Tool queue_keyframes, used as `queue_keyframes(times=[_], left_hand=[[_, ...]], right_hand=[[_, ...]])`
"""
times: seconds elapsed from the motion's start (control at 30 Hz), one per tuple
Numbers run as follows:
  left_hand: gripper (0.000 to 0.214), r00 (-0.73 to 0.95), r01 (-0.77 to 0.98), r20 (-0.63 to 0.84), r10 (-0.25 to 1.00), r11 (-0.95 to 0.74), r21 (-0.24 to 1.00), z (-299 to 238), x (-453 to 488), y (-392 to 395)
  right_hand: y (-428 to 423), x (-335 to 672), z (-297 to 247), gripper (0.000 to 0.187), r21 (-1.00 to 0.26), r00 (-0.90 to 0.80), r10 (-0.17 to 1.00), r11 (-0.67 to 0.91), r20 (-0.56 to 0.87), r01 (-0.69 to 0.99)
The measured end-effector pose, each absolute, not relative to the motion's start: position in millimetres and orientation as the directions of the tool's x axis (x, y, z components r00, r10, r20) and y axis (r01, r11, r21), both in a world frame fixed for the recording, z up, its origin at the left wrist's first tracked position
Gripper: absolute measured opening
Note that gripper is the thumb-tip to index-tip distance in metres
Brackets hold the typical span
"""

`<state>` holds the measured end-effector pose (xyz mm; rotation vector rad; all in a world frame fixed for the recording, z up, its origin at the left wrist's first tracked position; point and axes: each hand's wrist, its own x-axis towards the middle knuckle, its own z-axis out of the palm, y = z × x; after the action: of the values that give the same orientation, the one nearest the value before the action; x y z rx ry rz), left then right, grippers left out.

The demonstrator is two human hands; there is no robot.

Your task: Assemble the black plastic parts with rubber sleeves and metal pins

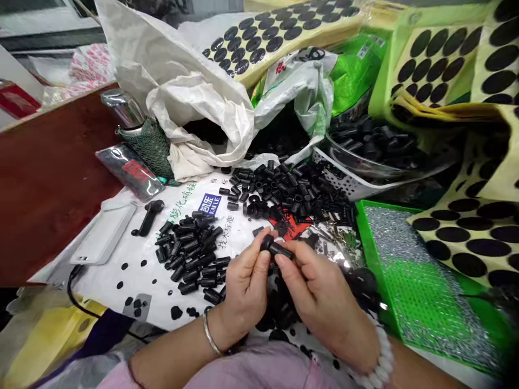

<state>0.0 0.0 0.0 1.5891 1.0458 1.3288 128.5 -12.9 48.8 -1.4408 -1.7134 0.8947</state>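
Observation:
Between my two hands is a black plastic part (279, 249) with a round, wider head and a narrower stem. My left hand (248, 273) pinches the head between thumb and fingers. At the stem end, my right hand (320, 292) is closed with thumb and forefinger on it. A pile of black cylindrical pieces (192, 246) lies left of my hands. Beyond them spreads a larger heap of short black tubes (284, 189). More dark parts lie beneath my hands, partly hidden.
A green tray (367, 243) of small metal pins stands on the right. Behind are a white perforated basket (348, 186), an open white sack (203, 116) and sheets of black round stickers (458, 227). A phone (130, 170) and a white power bank-like block (103, 232) lie left.

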Motion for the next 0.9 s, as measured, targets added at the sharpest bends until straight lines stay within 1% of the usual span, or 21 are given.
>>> queue_keyframes(times=[0.07, 0.13, 0.23, 0.33, 0.43, 0.5, 0.57, 0.63, 0.7, 0.77, 0.83, 0.87, 0.9], left_hand=[[0.037, 0.111, 0.133, 0.383, 0.917, -0.396, 0.909, 0, 0, -2], [0.039, 0.122, 0.166, 0.443, 0.888, -0.458, 0.873, 0, -1, -3], [0.044, 0.155, 0.216, 0.539, 0.828, -0.561, 0.799, 1, -3, -1], [0.046, 0.206, 0.249, 0.598, 0.775, -0.632, 0.733, 4, -6, 1], [0.044, 0.274, 0.233, 0.610, 0.744, -0.666, 0.709, 10, -11, 1], [0.045, 0.325, 0.160, 0.598, 0.733, -0.665, 0.729, 15, -15, 1], [0.050, 0.363, 0.090, 0.578, 0.731, -0.645, 0.759, 21, -18, 1], [0.053, 0.375, 0.073, 0.574, 0.728, -0.641, 0.764, 29, -20, 3], [0.047, 0.383, 0.093, 0.590, 0.711, -0.665, 0.741, 37, -22, 5], [0.041, 0.393, 0.096, 0.604, 0.693, -0.684, 0.723, 45, -24, 7], [0.038, 0.433, 0.090, 0.559, 0.708, -0.651, 0.754, 50, -27, 10], [0.037, 0.457, 0.091, 0.517, 0.724, -0.616, 0.782, 52, -29, 10], [0.037, 0.477, 0.099, 0.470, 0.743, -0.577, 0.811, 53, -30, 10]], right_hand=[[-11, 127, 50, 0.023, -0.936, -0.132, 0.991, 0.022, -0.026, 0.351], [-10, 125, 51, 0.022, -0.974, -0.151, 0.979, -0.104, -0.136, 0.202], [-9, 125, 53, 0.025, -0.952, -0.199, 0.936, -0.304, -0.292, -0.034], [-11, 127, 51, 0.029, -0.895, -0.264, 0.902, -0.397, -0.340, -0.203], [-15, 133, 47, 0.023, -0.872, -0.291, 0.903, -0.397, -0.315, -0.288], [-17, 138, 45, 0.020, -0.873, -0.288, 0.914, -0.371, -0.285, -0.315], [-19, 143, 45, 0.021, -0.876, -0.292, 0.921, -0.351, -0.259, -0.331], [-21, 146, 47, 0.021, -0.884, -0.304, 0.924, -0.332, -0.234, -0.329], [-22, 148, 48, 0.021, -0.900, -0.324, 0.923, -0.311, -0.209, -0.305], [-25, 149, 49, 0.020, -0.927, -0.348, 0.917, -0.288, -0.195, -0.239], [-27, 149, 49, 0.020, -0.965, -0.347, 0.923, -0.226, -0.168, -0.135], [-28, 150, 49, 0.020, -0.985, -0.328, 0.936, -0.159, -0.130, -0.065], [-29, 150, 49, 0.020, -0.998, -0.295, 0.954, -0.059, -0.060, 0.014]])
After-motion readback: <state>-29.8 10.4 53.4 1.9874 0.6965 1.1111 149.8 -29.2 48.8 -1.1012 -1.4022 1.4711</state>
